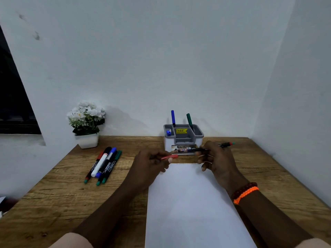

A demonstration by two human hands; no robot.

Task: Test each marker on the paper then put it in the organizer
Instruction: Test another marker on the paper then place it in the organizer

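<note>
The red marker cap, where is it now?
In the head view the red marker cap is pinched in the left hand, above the white paper's far edge, before the grey organizer.

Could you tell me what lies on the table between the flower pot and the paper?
A loose bunch of markers lies there on the table, in the head view.

A yellow price sticker point(181, 130) sits inside the grey organizer point(200, 136); it shows "49.00", with smaller print too blurred to read. A printed card point(182, 149) on the organizer's front has a red-bordered box with digits that look like "42". Print on the markers point(103, 165) is illegible.
</note>
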